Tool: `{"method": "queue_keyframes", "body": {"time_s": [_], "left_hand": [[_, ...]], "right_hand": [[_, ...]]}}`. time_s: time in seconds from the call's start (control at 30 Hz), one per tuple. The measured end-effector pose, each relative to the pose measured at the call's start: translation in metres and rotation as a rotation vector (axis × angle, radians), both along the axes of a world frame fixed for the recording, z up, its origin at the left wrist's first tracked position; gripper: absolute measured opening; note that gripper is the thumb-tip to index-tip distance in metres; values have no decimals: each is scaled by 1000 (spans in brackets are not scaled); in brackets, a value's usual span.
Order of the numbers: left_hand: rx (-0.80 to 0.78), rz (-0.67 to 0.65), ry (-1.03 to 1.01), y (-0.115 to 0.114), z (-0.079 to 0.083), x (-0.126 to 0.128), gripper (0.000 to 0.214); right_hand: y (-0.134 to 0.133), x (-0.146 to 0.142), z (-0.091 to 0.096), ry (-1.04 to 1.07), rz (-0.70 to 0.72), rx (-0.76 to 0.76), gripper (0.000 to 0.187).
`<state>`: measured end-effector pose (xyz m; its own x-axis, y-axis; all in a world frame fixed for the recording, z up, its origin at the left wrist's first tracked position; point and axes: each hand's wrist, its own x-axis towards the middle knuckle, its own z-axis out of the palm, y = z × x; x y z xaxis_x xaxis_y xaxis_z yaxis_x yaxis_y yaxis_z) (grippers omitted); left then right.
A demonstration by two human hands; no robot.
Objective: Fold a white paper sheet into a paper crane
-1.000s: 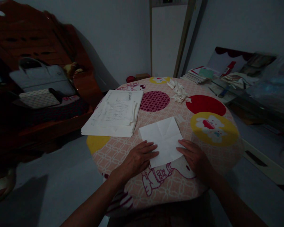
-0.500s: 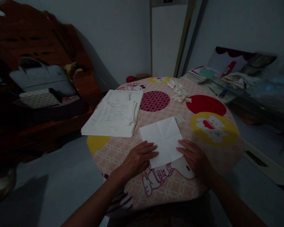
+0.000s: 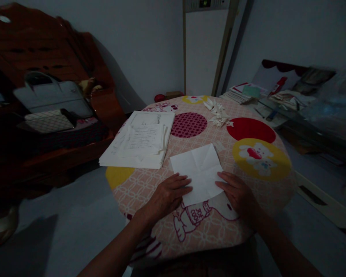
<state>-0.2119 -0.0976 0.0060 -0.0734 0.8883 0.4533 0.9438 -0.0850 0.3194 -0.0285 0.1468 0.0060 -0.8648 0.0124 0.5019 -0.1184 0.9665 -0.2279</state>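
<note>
A white square sheet of paper (image 3: 200,169) with crossing crease lines lies unfolded near the front of the round table. The fingers of my left hand (image 3: 168,194) rest stretched out on its left edge. On the opposite edge lie the fingertips of my right hand (image 3: 237,192), also extended, with the thumb hidden beneath the hand. Neither hand grips the paper; both lie on it and on the cloth beside it.
The patterned tablecloth (image 3: 219,227) covers the table. A stack of papers (image 3: 144,140) is at the left, and torn paper scraps (image 3: 217,111) are at the back. Right of the table, a glass-topped stand (image 3: 294,115) holds papers. A wooden chair (image 3: 100,104) with bags stands left.
The whole view has shifted slightly as the head camera tilts up. Both hands and the paper stay in about the same place.
</note>
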Motion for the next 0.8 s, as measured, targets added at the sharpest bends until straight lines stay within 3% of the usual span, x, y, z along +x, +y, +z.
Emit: {"method": "queue_keyframes", "body": {"time_s": [0.37, 0.63, 0.8], "left_hand": [[15, -5, 18, 0, 2, 0, 38], [11, 64, 24, 1, 3, 6, 38], [-6, 63, 48, 2, 6, 12, 37]], "right_hand": [[2, -2, 3, 46, -14, -2, 32], [6, -6, 2, 77, 12, -19, 33], [4, -5, 9, 136, -20, -23, 34]]}}
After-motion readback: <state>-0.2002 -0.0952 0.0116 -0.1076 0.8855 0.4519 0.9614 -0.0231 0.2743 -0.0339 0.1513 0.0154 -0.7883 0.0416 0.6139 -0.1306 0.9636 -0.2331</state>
